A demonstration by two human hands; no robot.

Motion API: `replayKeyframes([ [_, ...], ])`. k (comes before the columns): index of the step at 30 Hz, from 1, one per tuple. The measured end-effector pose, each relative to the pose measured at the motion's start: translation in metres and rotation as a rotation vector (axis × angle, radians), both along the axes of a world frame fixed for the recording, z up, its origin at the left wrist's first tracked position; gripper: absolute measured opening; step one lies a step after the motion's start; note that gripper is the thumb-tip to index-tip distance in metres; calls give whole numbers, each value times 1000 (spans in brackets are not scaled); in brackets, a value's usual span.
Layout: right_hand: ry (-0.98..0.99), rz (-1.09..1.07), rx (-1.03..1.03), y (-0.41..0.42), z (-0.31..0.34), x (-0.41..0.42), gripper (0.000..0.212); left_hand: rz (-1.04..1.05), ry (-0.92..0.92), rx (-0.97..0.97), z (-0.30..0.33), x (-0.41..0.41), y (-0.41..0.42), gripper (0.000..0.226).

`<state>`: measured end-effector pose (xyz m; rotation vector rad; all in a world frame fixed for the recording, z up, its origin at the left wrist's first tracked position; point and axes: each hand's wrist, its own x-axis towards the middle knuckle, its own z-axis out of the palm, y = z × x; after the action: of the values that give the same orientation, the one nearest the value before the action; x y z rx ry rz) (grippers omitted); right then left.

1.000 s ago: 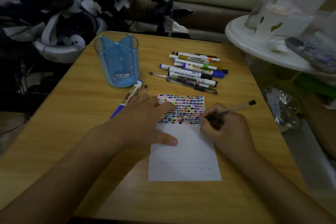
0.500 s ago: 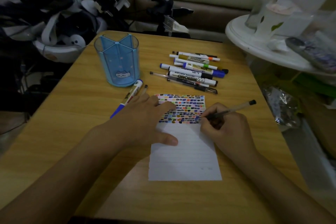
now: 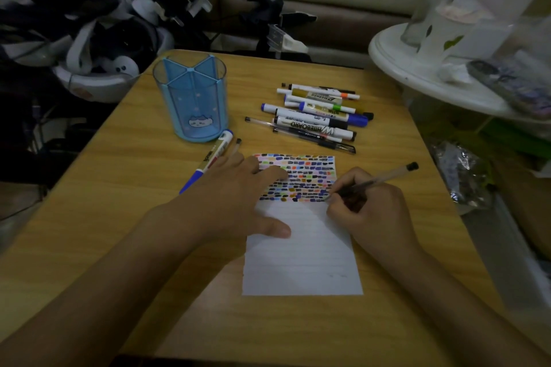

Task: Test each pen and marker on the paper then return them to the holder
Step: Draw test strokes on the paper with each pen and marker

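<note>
- While the wooden bench [image 3: 89, 217] is carrying everything, its near half is taken up by the two forearms reaching in from the bottom edge.
- Lying lengthwise in front of the person, the paper [image 3: 301, 262] is showing rows of small coloured test marks across its far third and is blank lower down.
- Standing upright near the far left corner, the blue holder [image 3: 192, 104] is looking empty in the compartments that are visible, so nothing seems to have been returned yet.
- Waiting just right of the holder and beyond the paper, the pile of pens and markers [image 3: 316, 116] is lying on its side; a blue-capped marker [image 3: 208, 161] and a thin pen beside it are lying apart at the holder's foot.
- Pressing flat, the left hand [image 3: 232, 205] is pinning the paper's left edge with fingers released and spread, the thumb resting on the blank area.
- Clenching round the pen [image 3: 384, 177], the right hand [image 3: 369, 211] is grasping it low on the barrel, with the tip touching the right end of the lowest row of marks.
- Judging from this, the stroke is going best if the left hand is holding the sheet steady while the pen is making one short, light dash in the free spot, clear of neighbouring marks, before going into the holder.
</note>
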<state>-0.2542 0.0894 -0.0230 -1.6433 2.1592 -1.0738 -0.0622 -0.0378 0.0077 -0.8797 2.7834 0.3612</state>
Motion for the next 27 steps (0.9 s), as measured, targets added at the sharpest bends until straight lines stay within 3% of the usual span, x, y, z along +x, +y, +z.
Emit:
replayKeyframes([
  [27,-30,3,3,2,1,-1,16,5,4,13,-1,-1,0,95],
])
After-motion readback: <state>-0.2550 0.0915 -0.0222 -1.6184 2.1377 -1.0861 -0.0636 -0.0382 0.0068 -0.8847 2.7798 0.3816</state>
